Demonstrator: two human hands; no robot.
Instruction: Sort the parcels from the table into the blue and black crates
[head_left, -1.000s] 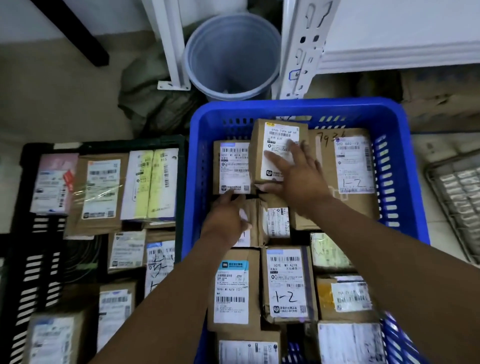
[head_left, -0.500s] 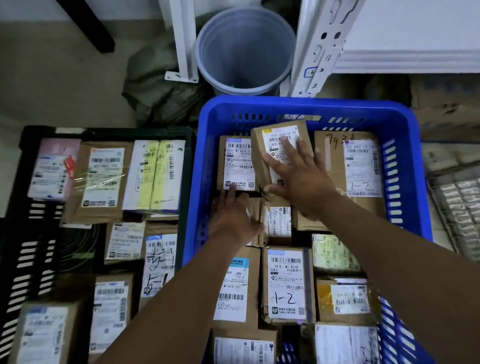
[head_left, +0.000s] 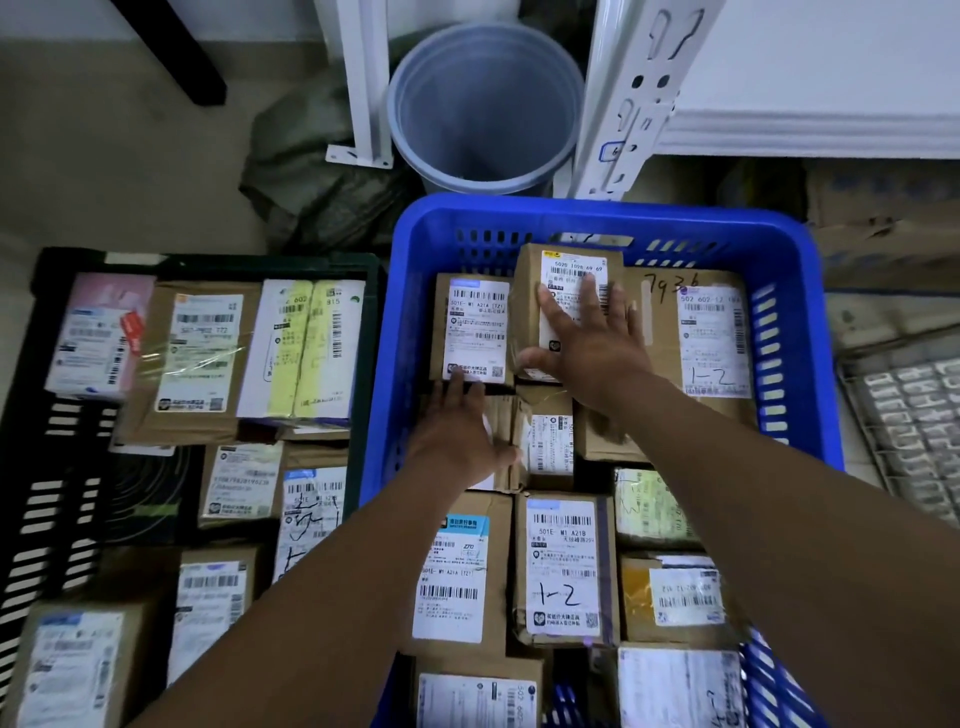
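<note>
My right hand (head_left: 597, 348) lies flat, fingers straight, on the small brown cardboard parcel (head_left: 571, 267) by the blue plastic crate's (head_left: 597, 213) far wall. My left hand (head_left: 457, 436) lies flat on a crumpled brown box (head_left: 506, 415). I should press gently down.

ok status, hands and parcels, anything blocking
Both hands open: right hand flat on small parcel at far end of blue crate, left hand pressing crumpled parcel. Crate packed tight. No obstruction seen.
</note>
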